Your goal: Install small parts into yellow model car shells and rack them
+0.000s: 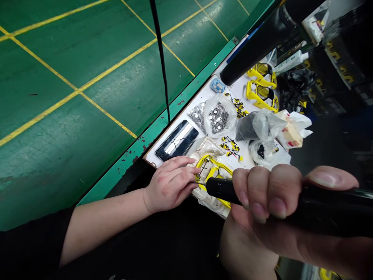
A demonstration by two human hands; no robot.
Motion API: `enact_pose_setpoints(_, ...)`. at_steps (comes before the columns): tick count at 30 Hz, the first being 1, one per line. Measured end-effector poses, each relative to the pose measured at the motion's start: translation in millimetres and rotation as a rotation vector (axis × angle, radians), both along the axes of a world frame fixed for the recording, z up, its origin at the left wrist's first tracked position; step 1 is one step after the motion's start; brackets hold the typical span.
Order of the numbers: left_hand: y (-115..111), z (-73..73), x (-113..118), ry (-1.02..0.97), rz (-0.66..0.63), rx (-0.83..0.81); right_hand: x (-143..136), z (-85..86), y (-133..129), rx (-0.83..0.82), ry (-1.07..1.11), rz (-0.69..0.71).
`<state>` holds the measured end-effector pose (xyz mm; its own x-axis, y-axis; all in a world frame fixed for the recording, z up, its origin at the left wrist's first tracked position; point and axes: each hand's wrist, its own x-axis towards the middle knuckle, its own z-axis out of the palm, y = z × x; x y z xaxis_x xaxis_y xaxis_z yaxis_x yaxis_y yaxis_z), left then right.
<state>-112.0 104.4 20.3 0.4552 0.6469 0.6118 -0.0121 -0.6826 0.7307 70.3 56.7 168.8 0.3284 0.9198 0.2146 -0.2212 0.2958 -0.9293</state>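
Note:
My right hand (271,194) is wrapped round a black electric screwdriver (220,188), close to the camera. Its thin bit points left and reaches the edge of a yellow plastic frame (223,167). That frame lies on a pale, crumpled cloth or bag at the table's near edge. At its left end my left hand (173,181) holds it, fingers closed on the rim beside the bit tip. The fingertips partly hide the spot where the bit meets the frame, so whether a screw is there cannot be made out.
Nearby on the white table lie a phone (177,140), a bag of small metal parts (218,116), small yellow-and-black wired parts (231,147) and a grey plastic bag (256,126). More yellow frames (261,95) sit farther back under a thick black tube (256,44). A black cable (160,50) hangs in front.

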Motion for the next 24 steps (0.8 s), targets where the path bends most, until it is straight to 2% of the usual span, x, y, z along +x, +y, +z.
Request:
enact_pose_setpoints(5, 0, -0.2, 0, -0.002, 0.005, 0.005, 1, 1.3, 1, -0.01, -0.062, 0.026)
enact_pose_setpoints(10, 0, -0.7, 0, 0.001, 0.005, 0.003, -12, 1.7, 7, 0.042, -0.061, -0.07)
enact_pose_setpoints(15, 0, -0.6, 0, 0.006, 0.006, 0.005, -15, 3.5, 7, -0.001, -0.081, -0.096)
enact_pose_setpoints(24, 0, 1.5, 0, -0.006, 0.008, 0.003, 6, 2.7, 2, -0.054, -0.134, 0.078)
